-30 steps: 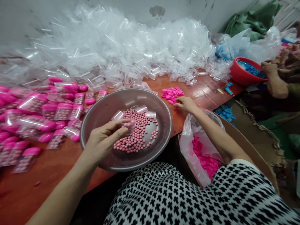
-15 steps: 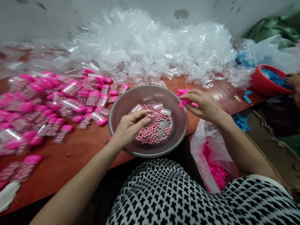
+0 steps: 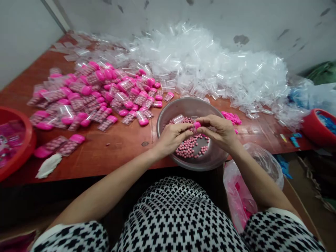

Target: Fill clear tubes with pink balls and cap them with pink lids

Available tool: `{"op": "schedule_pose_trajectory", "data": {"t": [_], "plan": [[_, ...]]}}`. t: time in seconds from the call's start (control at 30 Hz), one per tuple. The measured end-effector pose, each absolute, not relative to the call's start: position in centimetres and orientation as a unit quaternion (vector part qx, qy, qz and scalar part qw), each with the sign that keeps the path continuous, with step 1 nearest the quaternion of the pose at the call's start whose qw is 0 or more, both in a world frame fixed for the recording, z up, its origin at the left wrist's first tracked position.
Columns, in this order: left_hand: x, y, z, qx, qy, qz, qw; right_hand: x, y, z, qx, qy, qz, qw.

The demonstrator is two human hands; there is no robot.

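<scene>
Over a metal bowl of small pink candies my two hands meet. My left hand pinches a small clear tube filled with candies; the tube is mostly hidden by my fingers. My right hand pinches a pink cap and holds it against the tube's end. A few empty clear tubes lie in the bowl on the candies. A small heap of loose pink caps lies on the table just right of the bowl.
Several capped, filled tubes are spread over the red table at left. A big heap of empty clear tubes lies along the wall. Red bowls stand at far left and far right. A bag of pink caps hangs by my right knee.
My right hand picked a pink cap from the heap and brought it left to the tube in my left hand. The view swung left, showing the red bowl at far left.
</scene>
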State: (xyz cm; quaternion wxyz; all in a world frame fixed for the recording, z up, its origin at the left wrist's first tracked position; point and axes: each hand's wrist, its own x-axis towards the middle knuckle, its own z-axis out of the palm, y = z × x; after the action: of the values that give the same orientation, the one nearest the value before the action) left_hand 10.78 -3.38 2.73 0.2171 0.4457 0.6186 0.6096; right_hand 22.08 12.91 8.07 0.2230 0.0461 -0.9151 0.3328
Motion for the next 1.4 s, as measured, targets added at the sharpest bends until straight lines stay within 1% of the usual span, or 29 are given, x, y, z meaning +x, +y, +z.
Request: {"op": "schedule_pose_trajectory", "data": {"t": [0.07, 0.17, 0.27, 0.37, 0.5, 0.57, 0.6, 0.67, 0.73, 0.83, 0.9, 0.93, 1.03, 1.13, 1.17, 1.23, 1.33, 1.4], "plan": [[10.9, -3.4, 2.7, 0.471, 0.625, 0.600, 0.163, 22.3, 12.7, 8.6, 0.092, -0.934, 0.259, 0.230], [11.0, -3.6, 2.8, 0.499, 0.634, 0.583, 0.098, 22.5, 12.5, 8.8, 0.110, -0.946, 0.204, 0.226], [11.0, -3.8, 2.9, 0.518, 0.633, 0.573, 0.063, 22.7, 12.3, 8.3, 0.111, -0.946, 0.207, 0.223], [11.1, -3.9, 2.7, 0.523, 0.631, 0.571, 0.049, 22.8, 12.0, 7.6, 0.118, -0.937, 0.220, 0.245], [11.3, -3.8, 2.2, 0.518, 0.638, 0.570, 0.014, 22.2, 11.7, 6.7, 0.123, -0.940, 0.172, 0.267], [11.3, -3.7, 2.1, 0.514, 0.640, 0.572, 0.004, 21.9, 11.9, 6.4, 0.133, -0.938, 0.176, 0.268], [11.3, -3.6, 2.1, 0.507, 0.640, 0.576, 0.013, 21.7, 12.0, 6.3, 0.134, -0.935, 0.196, 0.264], [11.1, -3.5, 2.3, 0.482, 0.637, 0.598, 0.064, 21.6, 12.5, 6.3, 0.112, -0.925, 0.260, 0.254], [11.0, -3.4, 2.8, 0.440, 0.617, 0.636, 0.149, 21.8, 13.0, 6.5, 0.055, -0.905, 0.346, 0.239], [10.9, -3.0, 3.4, 0.345, 0.538, 0.709, 0.299, 22.6, 13.8, 6.4, -0.045, -0.820, 0.528, 0.218], [10.9, -2.8, 3.6, 0.282, 0.478, 0.745, 0.370, 23.2, 14.3, 5.9, -0.088, -0.755, 0.619, 0.200], [10.9, -2.8, 3.6, 0.261, 0.460, 0.755, 0.387, 23.4, 14.6, 5.6, -0.099, -0.733, 0.646, 0.189], [11.0, -2.7, 3.5, 0.270, 0.474, 0.750, 0.373, 23.6, 14.8, 4.8, -0.101, -0.698, 0.689, 0.165], [11.0, -2.8, 3.3, 0.337, 0.533, 0.713, 0.307, 23.1, 14.4, 5.1, -0.072, -0.683, 0.708, 0.168], [11.1, -2.8, 3.1, 0.362, 0.547, 0.700, 0.282, 22.8, 14.1, 5.4, -0.069, -0.678, 0.716, 0.152], [11.1, -2.9, 2.9, 0.402, 0.565, 0.683, 0.230, 22.3, 13.7, 6.0, -0.072, -0.654, 0.748, 0.082], [11.1, -2.9, 2.5, 0.428, 0.581, 0.670, 0.176, 21.8, 13.3, 6.4, -0.073, -0.578, 0.810, -0.062], [11.1, -2.9, 2.3, 0.439, 0.587, 0.660, 0.164, 21.8, 13.1, 6.2, -0.072, -0.533, 0.836, -0.114]]}}
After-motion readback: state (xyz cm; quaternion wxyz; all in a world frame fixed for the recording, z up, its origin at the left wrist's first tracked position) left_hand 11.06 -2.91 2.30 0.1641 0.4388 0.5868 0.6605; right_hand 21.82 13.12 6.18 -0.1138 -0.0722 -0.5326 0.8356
